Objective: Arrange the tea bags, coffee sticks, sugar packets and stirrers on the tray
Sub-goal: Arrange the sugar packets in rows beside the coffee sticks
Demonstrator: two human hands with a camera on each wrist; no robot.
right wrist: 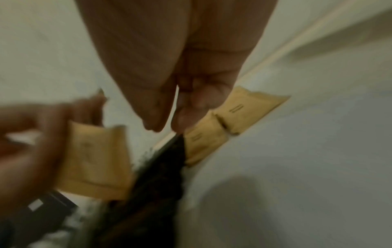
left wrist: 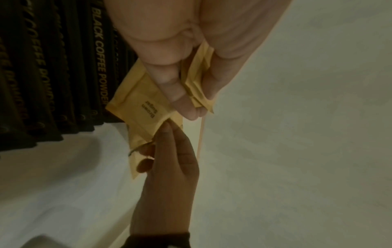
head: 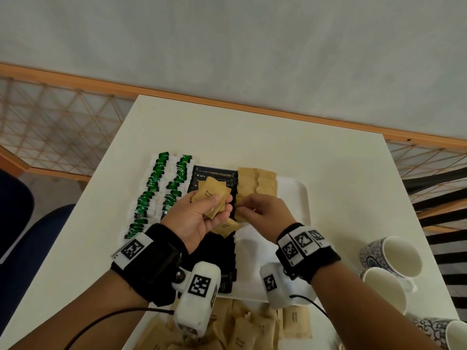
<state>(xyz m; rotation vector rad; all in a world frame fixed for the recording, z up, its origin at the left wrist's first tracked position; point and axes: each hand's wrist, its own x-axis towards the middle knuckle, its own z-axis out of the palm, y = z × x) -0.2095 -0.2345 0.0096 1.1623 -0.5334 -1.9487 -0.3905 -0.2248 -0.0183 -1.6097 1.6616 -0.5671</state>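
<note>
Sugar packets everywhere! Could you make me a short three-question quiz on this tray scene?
1. True or false: the left hand holds several brown sugar packets.
2. Which sits between the tea bags and the sugar row on the tray: A cups, B black coffee sticks, C stirrers?
3. What lies loose on the table nearest the person?

Key: 1 true; 2 B; 3 more sugar packets.

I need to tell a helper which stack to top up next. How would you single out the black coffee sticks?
Start at the white tray on the table. Down its left part runs a column of coffee sticks, between the green tea bags and the brown sugar packets. They alone are black, printed BLACK COFFEE POWDER.
</note>
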